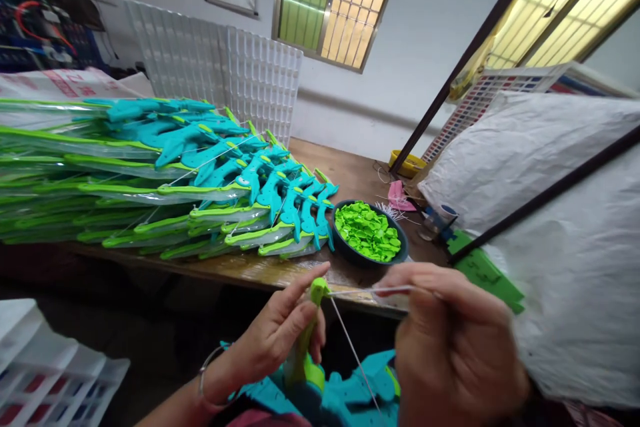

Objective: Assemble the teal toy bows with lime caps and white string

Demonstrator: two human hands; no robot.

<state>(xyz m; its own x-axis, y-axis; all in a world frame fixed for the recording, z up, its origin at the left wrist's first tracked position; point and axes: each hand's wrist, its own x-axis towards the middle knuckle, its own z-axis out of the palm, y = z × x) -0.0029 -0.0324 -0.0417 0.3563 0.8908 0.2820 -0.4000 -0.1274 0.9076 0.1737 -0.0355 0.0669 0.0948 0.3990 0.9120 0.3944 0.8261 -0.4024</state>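
My left hand (280, 333) is wrapped round the lime-green tip of a teal and green toy bow (313, 353) that rests in my lap. My right hand (450, 347) pinches a thin white string (373, 291) that runs from the bow's tip to its fingers; a second strand (350, 347) slants down across the teal body. Just beyond my hands, on the wooden table (350, 173), stands a dark bowl (345, 250) full of small lime-green plastic pieces (367, 230).
A big stack of finished teal and green bows (150, 180) covers the table's left. White plastic grid trays (225, 73) lean against the wall behind. A large white sack (550, 240) fills the right. White trays (45, 367) sit at lower left. A yellow dish (407, 161) lies far back.
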